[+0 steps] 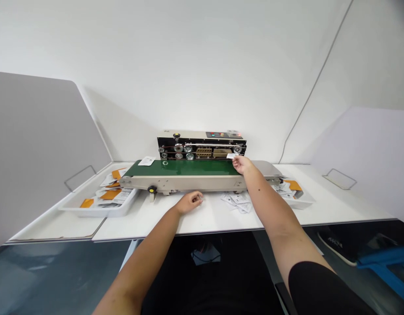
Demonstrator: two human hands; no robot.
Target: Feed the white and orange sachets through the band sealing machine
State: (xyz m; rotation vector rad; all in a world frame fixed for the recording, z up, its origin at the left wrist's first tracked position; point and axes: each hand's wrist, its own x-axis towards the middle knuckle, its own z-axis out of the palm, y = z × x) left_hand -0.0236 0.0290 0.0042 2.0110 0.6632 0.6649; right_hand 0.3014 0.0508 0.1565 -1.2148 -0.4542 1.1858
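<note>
My right hand (241, 165) is closed in a pinch on a small white packet (231, 155). It holds the packet at the right end of the band sealing machine (202, 134), just above the green conveyor belt (195, 168). My left hand (189, 201) rests on the white table in front of the conveyor, its fingers curled in and no object showing in them. Another white packet (146, 161) lies flat at the belt's left end. Several white packets (237, 202) lie in a loose pile under the conveyor's front edge, below my right forearm.
At the left, a white tray (100, 212) holds several white and orange packets. A second white bin (302, 203) with similar packets stands at the right, partly behind my forearm. A black knob (152, 189) juts from the conveyor's front. Pale panels flank the table (208, 218).
</note>
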